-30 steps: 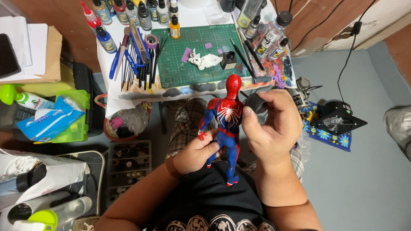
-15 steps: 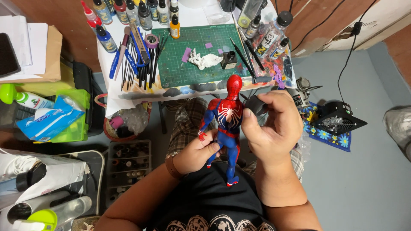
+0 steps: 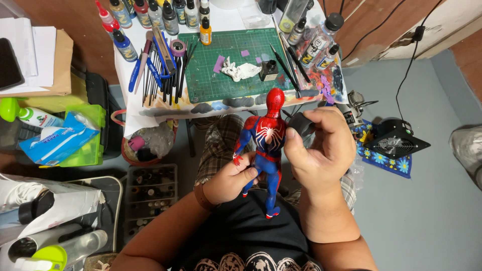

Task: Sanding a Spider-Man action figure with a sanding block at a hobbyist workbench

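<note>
Unmoved, figure (image 3: 267, 145) sits between left hand (image 3: 232, 179) and right hand (image 3: 321, 148).

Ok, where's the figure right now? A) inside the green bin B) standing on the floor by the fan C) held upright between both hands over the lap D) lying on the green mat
C: the figure is upright in front of the table, the left hand gripping its leg area and the right hand at its side; the green mat holds only small parts.
</note>
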